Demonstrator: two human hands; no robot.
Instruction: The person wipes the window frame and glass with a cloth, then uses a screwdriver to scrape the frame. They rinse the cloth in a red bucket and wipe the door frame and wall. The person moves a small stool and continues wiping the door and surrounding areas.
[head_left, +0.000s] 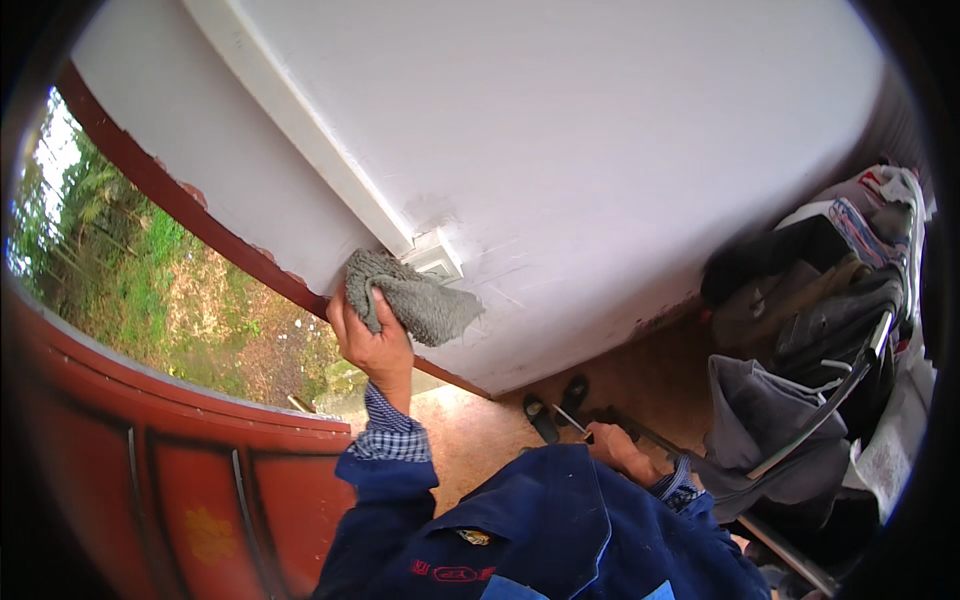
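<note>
A folded grey-green cloth is gripped in my left hand, thumb on its near face. The cloth is up against the white wall, just beside and partly over a white wall switch box. A white cable trunking runs down the wall to that box. Dark smudges and scratches mark the wall around it. Low by my jacket, my right hand holds a thin metal rod-like tool; its handle is mostly hidden in the fist.
To the left, a red panelled door stands ajar by a dark red door frame, with plants outside. Dark slippers lie on the brown floor. At right, clothes hang on a metal rack.
</note>
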